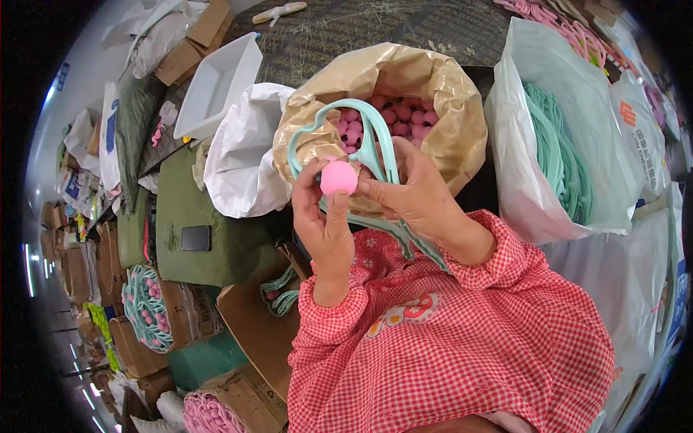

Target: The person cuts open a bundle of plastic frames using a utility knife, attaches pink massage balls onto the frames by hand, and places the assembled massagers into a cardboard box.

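My left hand (pixel 323 227) is closed, its thumb and fingers pinching a smooth pink ball (pixel 339 177). A dark spot shows at the ball's left side. To the right, my right hand (pixel 422 191) is closed on a mint-green strap (pixel 382 133), with its thumb close beside the ball. The strap arches in a loop above both hands, and its tail hangs down over my red checked sleeve and smock. Whether the strap passes into the ball is hidden by my fingers. Just beyond my hands, a brown paper sack (pixel 462 108) stands open, holding many pink balls with dark spots.
A white sack (pixel 516 108) of mint-green straps stands at the right. At the left are a white plastic bin (pixel 220 86), a crumpled white bag (pixel 245 159) and a phone-like dark slab (pixel 195 238) on green cloth. Cardboard boxes (pixel 249 325) with straps stand lower left.
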The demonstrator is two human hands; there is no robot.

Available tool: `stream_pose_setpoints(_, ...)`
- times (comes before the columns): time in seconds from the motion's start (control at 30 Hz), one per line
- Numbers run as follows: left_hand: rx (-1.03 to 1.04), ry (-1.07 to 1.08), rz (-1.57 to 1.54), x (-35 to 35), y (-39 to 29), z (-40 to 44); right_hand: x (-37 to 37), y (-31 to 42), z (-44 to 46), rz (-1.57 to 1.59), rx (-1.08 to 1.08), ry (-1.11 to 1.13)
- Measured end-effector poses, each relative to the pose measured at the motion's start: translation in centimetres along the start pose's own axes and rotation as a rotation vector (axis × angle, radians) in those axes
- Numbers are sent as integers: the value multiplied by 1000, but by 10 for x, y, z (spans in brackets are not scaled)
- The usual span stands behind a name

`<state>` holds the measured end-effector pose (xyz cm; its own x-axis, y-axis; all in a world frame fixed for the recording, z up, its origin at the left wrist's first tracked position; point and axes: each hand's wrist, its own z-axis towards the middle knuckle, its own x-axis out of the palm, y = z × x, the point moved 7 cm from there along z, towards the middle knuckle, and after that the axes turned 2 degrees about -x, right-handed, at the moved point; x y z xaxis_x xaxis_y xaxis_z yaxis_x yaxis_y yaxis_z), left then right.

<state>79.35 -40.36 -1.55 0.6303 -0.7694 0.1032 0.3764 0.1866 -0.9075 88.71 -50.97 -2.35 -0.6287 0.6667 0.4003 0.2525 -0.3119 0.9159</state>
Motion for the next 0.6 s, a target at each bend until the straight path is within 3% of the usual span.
stream_pose_setpoints(0.17,65,-36,137,-5,-1,-1,6,-4,-4,-62,-40,1)
stream_pose_setpoints(0.23,79,-323,181,-30,-20,10,7,-6,-7,-62,-18,40)
stream_pose_setpoints(0.3,112,-369,107,-45,-31,19,11,-10,-11,-2,136,118)
stream_pose_setpoints(0.4,104,143,290,-21,-33,27,8,-6,-12,-99,27,148)
stream_pose_setpoints(0.43,104,141,294,-20,-32,28,6,-8,-12,-165,19,152)
stream_pose_setpoints(0.53,315,437,692,8,-31,18,2,-1,-18,-113,-29,93)
stream_pose_setpoints(0.6,226,502,636,8,-22,16,-4,-6,-21,-83,31,99)
